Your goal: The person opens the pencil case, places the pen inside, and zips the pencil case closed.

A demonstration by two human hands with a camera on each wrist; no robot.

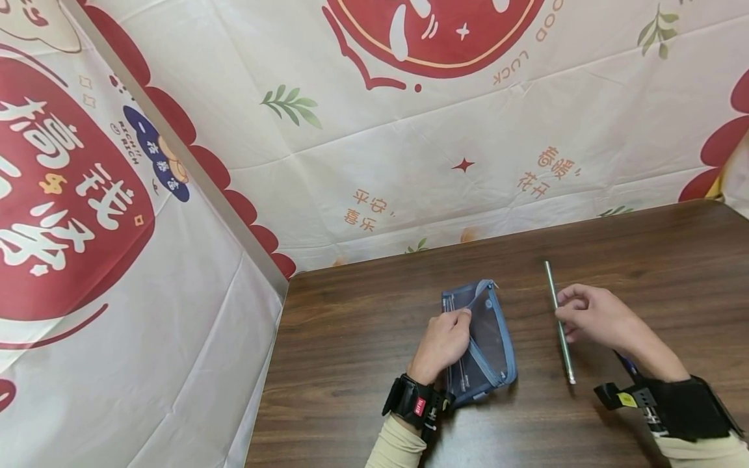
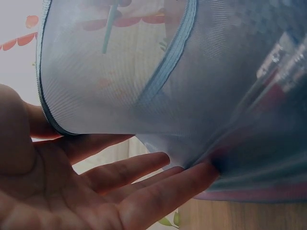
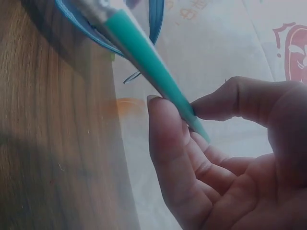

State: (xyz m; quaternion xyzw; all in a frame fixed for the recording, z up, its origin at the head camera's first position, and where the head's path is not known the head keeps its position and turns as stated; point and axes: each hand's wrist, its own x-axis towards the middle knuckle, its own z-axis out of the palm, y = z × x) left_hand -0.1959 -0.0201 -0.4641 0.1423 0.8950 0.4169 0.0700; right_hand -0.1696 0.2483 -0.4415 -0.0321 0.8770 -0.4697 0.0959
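Observation:
A blue mesh zip pouch (image 1: 488,331) is held up off the table by my left hand (image 1: 441,341), thumb on the near face and fingers behind it. In the left wrist view, the fingers (image 2: 158,191) lie against the see-through mesh (image 2: 110,86), and pale shapes show through the pouch at the right. My right hand (image 1: 599,318) pinches a slim green pencil (image 1: 551,286) near its middle, between thumb and fingertips. The pencil stands apart from the pouch, to its right. In the right wrist view, its silvery end (image 3: 98,9) overlaps the pouch's zip edge (image 3: 86,26).
Under both hands lies a dark wood table (image 1: 351,351). A printed white cloth (image 1: 380,149) hangs along the table's back edge, and a second printed panel (image 1: 193,338) stands at the left. Each wrist wears a black strap (image 1: 684,406) with a camera.

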